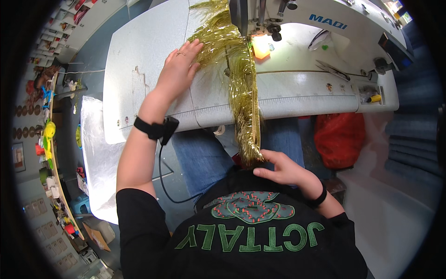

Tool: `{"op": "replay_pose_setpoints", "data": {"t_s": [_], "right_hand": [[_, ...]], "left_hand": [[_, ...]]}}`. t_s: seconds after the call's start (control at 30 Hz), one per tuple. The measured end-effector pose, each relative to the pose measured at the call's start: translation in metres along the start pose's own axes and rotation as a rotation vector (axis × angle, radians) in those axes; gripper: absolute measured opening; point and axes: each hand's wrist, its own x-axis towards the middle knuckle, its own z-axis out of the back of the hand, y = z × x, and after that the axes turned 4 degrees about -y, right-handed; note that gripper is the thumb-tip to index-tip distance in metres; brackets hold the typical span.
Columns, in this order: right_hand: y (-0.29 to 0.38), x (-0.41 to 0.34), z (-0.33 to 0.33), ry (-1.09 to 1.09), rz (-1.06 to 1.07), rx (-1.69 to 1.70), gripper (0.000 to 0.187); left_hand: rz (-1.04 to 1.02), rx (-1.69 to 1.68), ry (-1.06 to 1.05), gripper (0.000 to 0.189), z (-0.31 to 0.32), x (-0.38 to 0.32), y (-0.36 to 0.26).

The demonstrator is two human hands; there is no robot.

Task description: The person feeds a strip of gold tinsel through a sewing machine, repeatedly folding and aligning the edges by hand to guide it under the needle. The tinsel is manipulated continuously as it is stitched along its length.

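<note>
A strip of shiny gold-green tinsel fringe (244, 101) runs from the MAQI sewing machine (313, 21) over the table's front edge towards my lap. Its edge band passes under the machine's head. My left hand (181, 66) lies nearly flat at the left side of the spread fringe, fingertips on its strands, with nothing gripped. Near the hanging lower end is my right hand (278, 167), thumb and forefinger apart, the forefinger at the fringe's edge. Whether it pinches any of the band is not plain.
On the sewing table (146, 87), thread snips (332, 69) and an orange object (261, 47) lie right of the needle area. A recessed tray (371, 94) holds a yellow item. A red bag (339, 139) is below the table's right side; clear plastic sheeting (101, 157) is at left.
</note>
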Motion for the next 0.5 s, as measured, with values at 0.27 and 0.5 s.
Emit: {"op": "replay_pose_setpoints", "data": {"t_s": [0.27, 0.5], "right_hand": [[0.067, -0.018, -0.008, 0.072, 0.261, -0.571, 0.053], [0.078, -0.015, -0.03, 0.074, 0.434, -0.68, 0.054]], "left_hand": [[-0.044, -0.46, 0.085, 0.05, 0.046, -0.067, -0.157], [0.159, -0.326, 0.324, 0.038, 0.039, -0.085, -0.175]]}}
